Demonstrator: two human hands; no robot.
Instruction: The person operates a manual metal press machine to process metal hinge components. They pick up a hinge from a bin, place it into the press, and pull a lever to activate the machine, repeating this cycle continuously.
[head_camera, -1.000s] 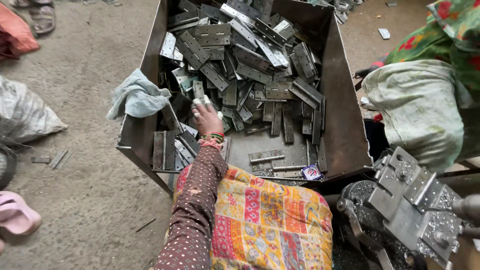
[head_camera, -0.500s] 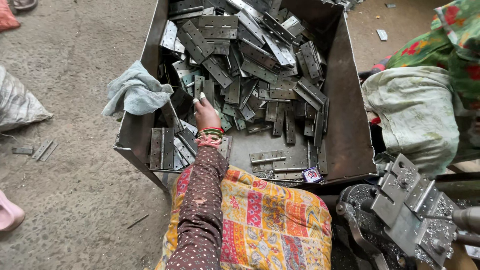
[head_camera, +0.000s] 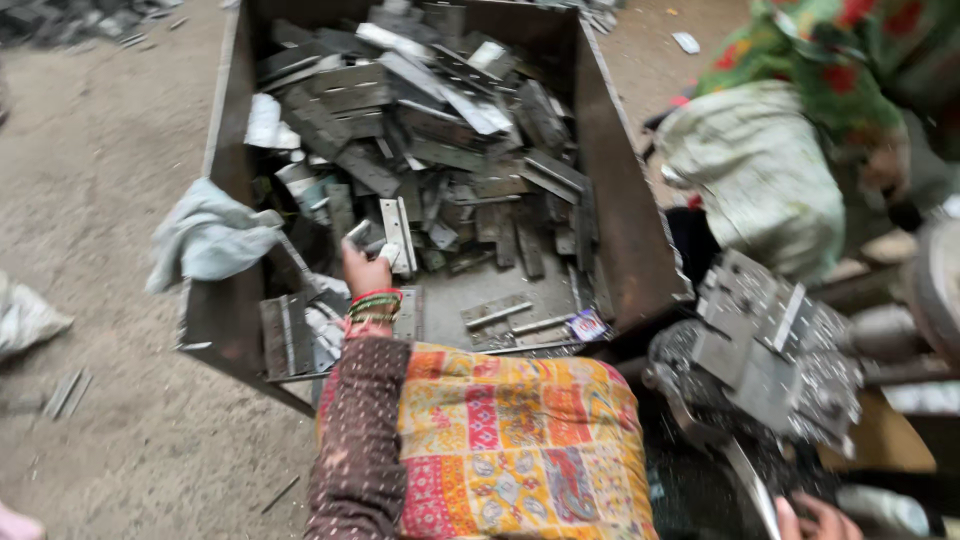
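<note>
Lifting clear of the metal bin (head_camera: 620, 230), your left hand (head_camera: 365, 272) now grips a small steel plate (head_camera: 372, 240) it lacked before; your right hand (head_camera: 815, 518) grip is hidden.

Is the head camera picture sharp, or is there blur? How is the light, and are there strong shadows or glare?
Head view: the whole picture is smeared by motion blur, and the metal plates in the rusty bin lose their edges. Light is soft and even, without hard shadows; pale plates shine only a little. The left hand is blurred, and the right hand is cut by the bottom edge.
</note>
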